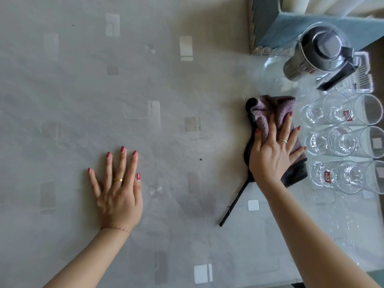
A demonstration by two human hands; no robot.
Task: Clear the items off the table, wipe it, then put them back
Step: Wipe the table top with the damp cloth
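Note:
A grey table [166, 90] with pale square patterns fills the view. My right hand [272, 150] presses flat on a purple and black cloth [268, 113] at the table's right side, fingers spread over it. A black strap [234, 202] trails from the cloth toward me. My left hand [118, 190] rests flat on the bare table, fingers straight and spread. Just right of the cloth stand several clear drinking glasses [340, 142] in rows. Behind them stands a glass jug with a steel lid [318, 55] and a black handle.
A blue fabric-covered box or seat [270, 28] with a woven trim sits at the far right behind the jug. A small dark crumb [201, 159] lies on the table between my hands. The table's near edge shows at bottom right.

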